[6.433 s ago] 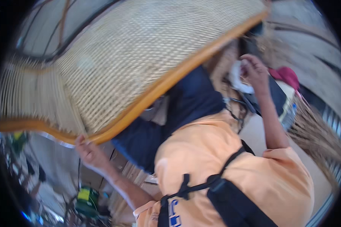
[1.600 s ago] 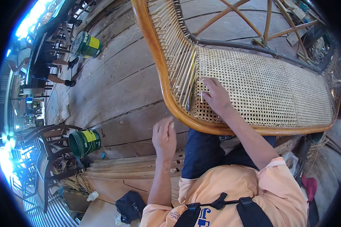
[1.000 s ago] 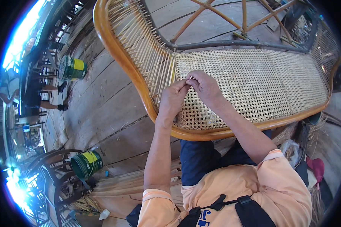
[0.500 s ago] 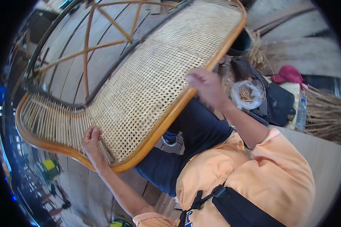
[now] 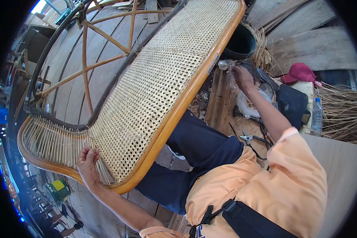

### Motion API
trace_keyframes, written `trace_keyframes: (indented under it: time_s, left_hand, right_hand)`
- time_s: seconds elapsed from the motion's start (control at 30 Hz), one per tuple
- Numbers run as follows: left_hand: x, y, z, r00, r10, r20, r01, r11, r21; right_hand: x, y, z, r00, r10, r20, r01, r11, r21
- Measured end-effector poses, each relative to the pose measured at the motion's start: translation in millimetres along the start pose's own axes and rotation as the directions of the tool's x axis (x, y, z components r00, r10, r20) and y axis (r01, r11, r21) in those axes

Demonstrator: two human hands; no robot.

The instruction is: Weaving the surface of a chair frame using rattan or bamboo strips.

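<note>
Across my lap leans a rattan frame (image 5: 162,147) with a woven cane panel (image 5: 146,91). At its lower left, a row of loose cane strands (image 5: 55,137) runs to the curved rim. My left hand (image 5: 88,162) is closed in a pinch over the strands beside the panel's lower corner; what its fingers hold, if anything, is too small to make out. Off the frame's right side, my right hand (image 5: 244,78) is closed on crumpled clear plastic, seemingly the upper part of a plastic bag (image 5: 246,106) below it.
Pliers (image 5: 248,138) lie on a wooden surface by my right thigh. Farther right are a black case (image 5: 291,101), a plastic bottle (image 5: 317,115), a pink cap (image 5: 299,73) and a cane bundle (image 5: 339,109). A dark bucket (image 5: 240,43) stands beyond my right hand.
My right hand has left the frame's rim and moved right and away, taking hold of the plastic bag. My left hand stays pinched near the strands. The frame has shifted slightly left.
</note>
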State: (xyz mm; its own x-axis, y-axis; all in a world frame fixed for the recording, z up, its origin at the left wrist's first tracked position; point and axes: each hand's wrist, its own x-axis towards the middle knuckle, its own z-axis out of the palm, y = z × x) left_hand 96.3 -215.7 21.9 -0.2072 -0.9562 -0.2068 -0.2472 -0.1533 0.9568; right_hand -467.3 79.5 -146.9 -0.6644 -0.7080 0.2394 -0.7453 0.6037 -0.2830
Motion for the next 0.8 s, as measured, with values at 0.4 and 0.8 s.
trace_keyframes:
  time_s: [0.4, 0.8]
  left_hand:
    - [-10, 8, 4, 0.997, -0.076, 0.016, 0.074, 0.991, 0.109]
    - [-15, 8, 8, 0.998, 0.018, 0.053, -0.024, 0.993, 0.114]
  right_hand:
    - [68, 13, 32, 0.931, 0.142, 0.335, -0.073, 0.975, -0.211]
    - [79, -6, 44, 0.918, 0.246, 0.312, -0.142, 0.936, -0.322]
